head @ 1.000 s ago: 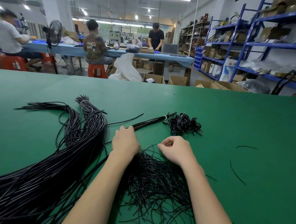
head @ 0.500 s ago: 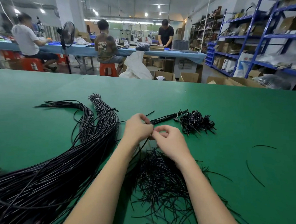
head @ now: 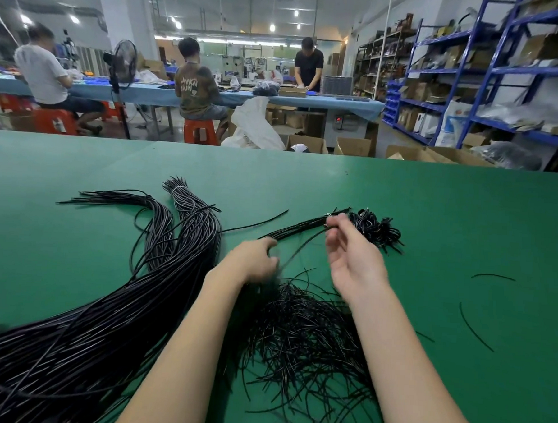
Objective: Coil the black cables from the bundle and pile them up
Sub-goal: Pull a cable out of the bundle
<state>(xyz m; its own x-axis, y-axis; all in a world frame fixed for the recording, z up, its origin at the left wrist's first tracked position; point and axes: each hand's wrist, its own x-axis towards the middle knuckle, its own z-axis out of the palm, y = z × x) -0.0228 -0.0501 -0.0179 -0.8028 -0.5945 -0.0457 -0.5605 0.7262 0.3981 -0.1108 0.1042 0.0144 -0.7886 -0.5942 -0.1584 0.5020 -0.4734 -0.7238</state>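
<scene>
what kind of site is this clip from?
Likely a small cable-assembly workshop: black cable bundles on a green worktable, seated workers at another bench, and blue shelving stacked with boxes.

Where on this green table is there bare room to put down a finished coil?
Bare green table top lies right of the small heap of coiled black cables, above two stray black strands. The far strip beyond the long black cable bundle is bare too. Around both hands and the loose tangle of black cables it is crowded.
</scene>
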